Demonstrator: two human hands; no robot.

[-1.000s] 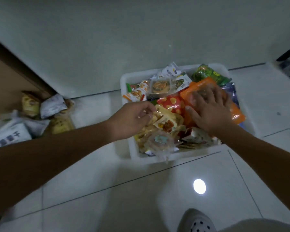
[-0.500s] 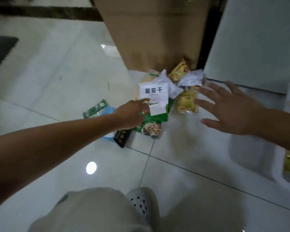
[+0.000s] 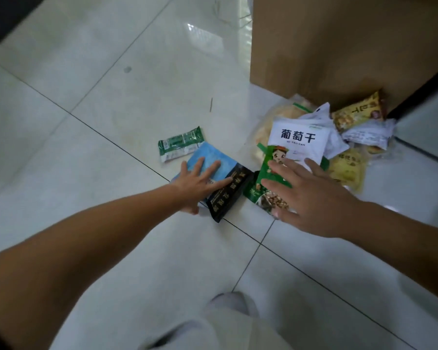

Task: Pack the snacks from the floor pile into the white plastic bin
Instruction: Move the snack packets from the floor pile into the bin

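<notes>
The floor pile lies at the foot of a cardboard box. My left hand [image 3: 200, 181] rests flat with fingers spread on a blue and black pouch [image 3: 223, 178]. My right hand [image 3: 311, 195] hovers open, fingers apart, over a green snack bag [image 3: 268, 173] with a cartoon figure. Behind it lies a white bag with black characters [image 3: 299, 141]. Yellow packets [image 3: 347, 168] and crumpled white wrappers [image 3: 367, 133] sit further right. A small green packet [image 3: 180, 144] lies apart on the left. The white plastic bin is out of view.
A tall cardboard box [image 3: 339, 41] stands behind the pile. A dark gap and a pale panel [image 3: 425, 122] border the pile on the right. Glossy white tiles [image 3: 99, 97] spread to the left. My light trouser leg [image 3: 187, 332] and a shoe tip [image 3: 233, 301] are at the bottom.
The view swung from the filled bin to the floor pile. My left hand opened and moved onto the blue and black pouch. My right hand came down over the green bag.
</notes>
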